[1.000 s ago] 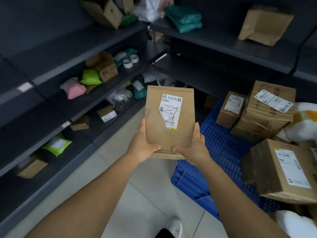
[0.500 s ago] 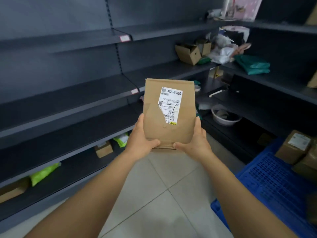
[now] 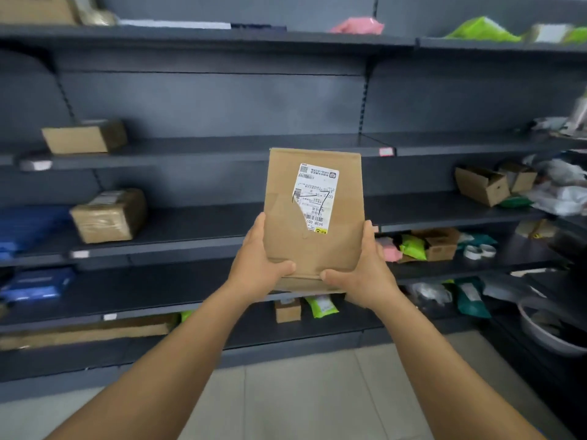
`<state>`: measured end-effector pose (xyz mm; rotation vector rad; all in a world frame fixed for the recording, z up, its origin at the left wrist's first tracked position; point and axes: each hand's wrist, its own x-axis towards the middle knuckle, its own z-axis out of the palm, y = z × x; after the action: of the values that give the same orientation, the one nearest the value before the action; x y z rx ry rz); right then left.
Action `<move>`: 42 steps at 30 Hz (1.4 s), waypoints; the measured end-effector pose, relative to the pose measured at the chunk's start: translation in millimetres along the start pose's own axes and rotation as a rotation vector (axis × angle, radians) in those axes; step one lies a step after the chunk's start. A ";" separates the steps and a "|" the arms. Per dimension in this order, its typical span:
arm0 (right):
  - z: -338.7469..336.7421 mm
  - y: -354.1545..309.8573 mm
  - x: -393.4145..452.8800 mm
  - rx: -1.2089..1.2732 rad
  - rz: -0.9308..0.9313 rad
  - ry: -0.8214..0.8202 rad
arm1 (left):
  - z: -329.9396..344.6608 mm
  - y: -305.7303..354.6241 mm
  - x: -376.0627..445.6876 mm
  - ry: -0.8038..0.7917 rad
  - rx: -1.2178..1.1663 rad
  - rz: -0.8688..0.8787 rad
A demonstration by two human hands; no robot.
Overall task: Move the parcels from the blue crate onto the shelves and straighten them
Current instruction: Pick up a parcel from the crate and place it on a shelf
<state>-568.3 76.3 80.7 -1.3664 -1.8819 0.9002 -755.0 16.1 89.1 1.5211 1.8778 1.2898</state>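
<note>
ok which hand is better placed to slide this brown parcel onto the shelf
Neither clearly: left hand and right hand grip the brown parcel evenly by its lower corners. Bare shelf lies just left, so the left slightly.

At the centre of the frame a flat brown paper parcel (image 3: 314, 214) with a white shipping label (image 3: 316, 200) is held upright by its lower corners, the left hand (image 3: 259, 265) and right hand (image 3: 365, 271) each with a thumb laid across its front. Behind it run dark grey shelves (image 3: 203, 147): taped cardboard boxes (image 3: 108, 215) sit at the left, an open carton (image 3: 481, 185) at the right. Pink and green mailers (image 3: 411, 247) lie just right of the parcel, pale floor tiles (image 3: 301, 401) below.
</note>
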 end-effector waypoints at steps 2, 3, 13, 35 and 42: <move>15.8 -24.5 8.5 0.002 -0.043 -0.036 | -28.2 -2.1 1.0 0.058 0.018 0.008; 22.9 -35.3 14.0 0.003 -0.072 -0.052 | -41.6 -4.3 2.9 0.090 0.025 0.004; 91.3 -125.9 91.0 0.000 -0.281 -0.201 | -146.8 -26.8 52.2 0.303 0.093 -0.035; 271.5 -161.0 215.6 -0.085 -0.364 -0.545 | -226.5 -171.1 116.3 0.469 0.147 -0.405; 334.5 -165.3 229.5 -0.109 -0.243 -0.598 | -257.9 -236.1 144.0 0.329 0.146 -0.461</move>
<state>-985.5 206.3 50.8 -0.9521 -2.5096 1.1801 -1130.0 48.3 52.6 0.8852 2.3942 1.2543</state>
